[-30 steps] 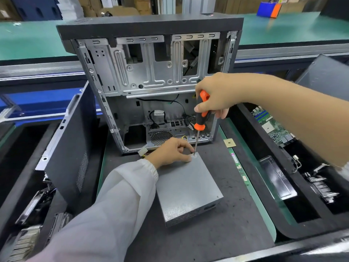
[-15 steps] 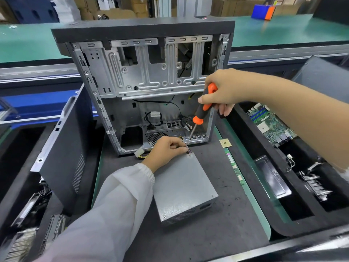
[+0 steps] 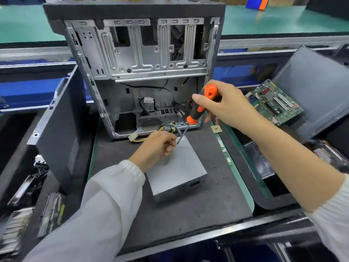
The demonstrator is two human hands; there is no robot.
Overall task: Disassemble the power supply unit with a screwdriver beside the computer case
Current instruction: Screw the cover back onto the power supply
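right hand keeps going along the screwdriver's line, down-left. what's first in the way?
Probably the left hand: the screwdriver tip sits beside its fingertips, at the far top corner of the PSU. Depth is unclear, so it may meet the PSU first.

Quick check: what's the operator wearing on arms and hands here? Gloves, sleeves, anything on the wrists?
No gloves: both the left hand and the right hand are bare. The left arm wears a white sleeve with a gathered elastic cuff at the wrist. The right sleeve, also white, is pushed up, leaving the forearm bare. No watch or wristband shows.
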